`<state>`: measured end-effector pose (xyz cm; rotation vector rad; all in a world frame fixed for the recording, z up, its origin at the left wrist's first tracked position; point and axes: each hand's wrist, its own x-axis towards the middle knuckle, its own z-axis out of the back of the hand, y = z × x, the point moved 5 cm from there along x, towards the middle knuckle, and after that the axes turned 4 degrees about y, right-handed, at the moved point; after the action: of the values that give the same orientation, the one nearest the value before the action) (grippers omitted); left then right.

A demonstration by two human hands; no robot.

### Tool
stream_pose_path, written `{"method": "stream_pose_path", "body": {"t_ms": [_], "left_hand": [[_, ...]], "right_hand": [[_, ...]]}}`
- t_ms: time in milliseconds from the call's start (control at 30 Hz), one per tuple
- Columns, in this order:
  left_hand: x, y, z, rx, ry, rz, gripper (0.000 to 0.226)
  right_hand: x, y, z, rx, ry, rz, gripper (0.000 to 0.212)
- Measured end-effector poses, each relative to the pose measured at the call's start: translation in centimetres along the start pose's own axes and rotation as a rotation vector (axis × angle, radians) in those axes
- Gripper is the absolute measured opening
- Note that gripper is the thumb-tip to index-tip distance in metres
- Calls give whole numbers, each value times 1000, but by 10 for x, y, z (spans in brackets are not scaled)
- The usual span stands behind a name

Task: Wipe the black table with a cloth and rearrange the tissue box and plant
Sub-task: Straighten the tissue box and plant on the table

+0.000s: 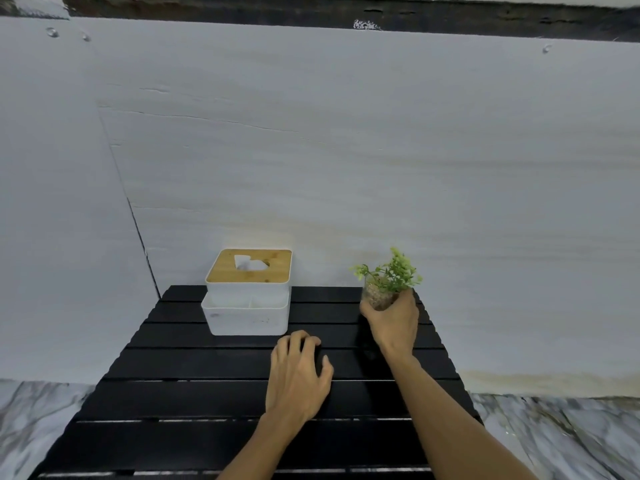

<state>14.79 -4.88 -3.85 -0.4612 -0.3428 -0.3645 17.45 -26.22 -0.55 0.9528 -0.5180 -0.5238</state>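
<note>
The plant (pixel 388 278) is to the right of the tissue box (pixel 247 292), well apart from it, over the back right corner of the black worktop (pixel 180 393). The right hand (pixel 393 322) has its fingers and thumb wrapped round the bottom of the plant's see-through pot (pixel 375 296), and the green leaves stick up above the hand. You cannot tell if the pot touches the worktop. The tissue box is white with a wooden lid and stands at the back of the worktop. The left hand (pixel 298 375) is in front of the tissue box, a little to its right, palm down with bent fingers on the dark slats. You cannot tell if it has hold of anything. The worktop is made of long black slats. A pale wall (pixel 346 150) rises behind the tissue box, and a grey and white marble floor (pixel 31 417) shows on both sides.
</note>
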Motion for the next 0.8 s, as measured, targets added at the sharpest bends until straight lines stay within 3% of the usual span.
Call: {"method": "stream_pose_path", "body": {"t_ms": [233,467,800], "left_hand": [[-1,0,0,7,-18,-4,32],[0,-1,0,-5,-12,-2,33],[-1,0,0,-5,-6,3,32]], "right_hand": [[-3,13,-29,15,179,59,61],[-4,13,-31,57,193,67,47],[-4,12,-33,73,199,80,46]]}}
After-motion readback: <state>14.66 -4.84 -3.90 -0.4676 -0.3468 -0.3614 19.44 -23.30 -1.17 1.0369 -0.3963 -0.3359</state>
